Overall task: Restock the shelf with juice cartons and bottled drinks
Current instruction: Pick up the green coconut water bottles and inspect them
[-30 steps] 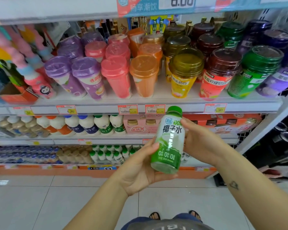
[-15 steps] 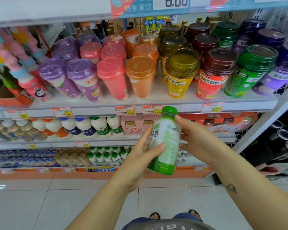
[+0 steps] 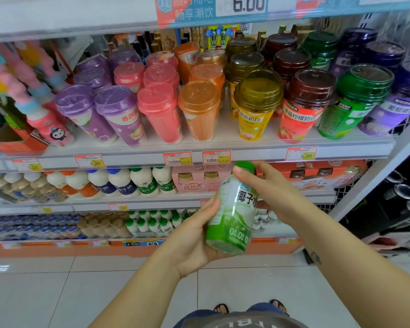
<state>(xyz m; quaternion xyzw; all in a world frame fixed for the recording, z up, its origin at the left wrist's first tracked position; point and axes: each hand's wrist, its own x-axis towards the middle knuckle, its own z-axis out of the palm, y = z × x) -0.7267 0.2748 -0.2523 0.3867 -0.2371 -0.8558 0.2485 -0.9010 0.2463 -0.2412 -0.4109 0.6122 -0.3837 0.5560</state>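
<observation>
Bottle [image 3: 232, 209] hangs tilted between your hands: your left hand [image 3: 194, 240] cups its base and your right hand [image 3: 270, 188] grips just under the green cap. You have twisted it, so the label now faces right. It is probably being checked, not yet shelved. Beyond it, milk bottles [image 3: 142, 183] fill the lower shelf [image 3: 152, 204].

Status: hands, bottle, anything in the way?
Left hand cups the bottle low; right hand grips its neck. Bottle tilted, in mid-air, not yet placed. Front of the shelf above it is lined with cups.
</observation>
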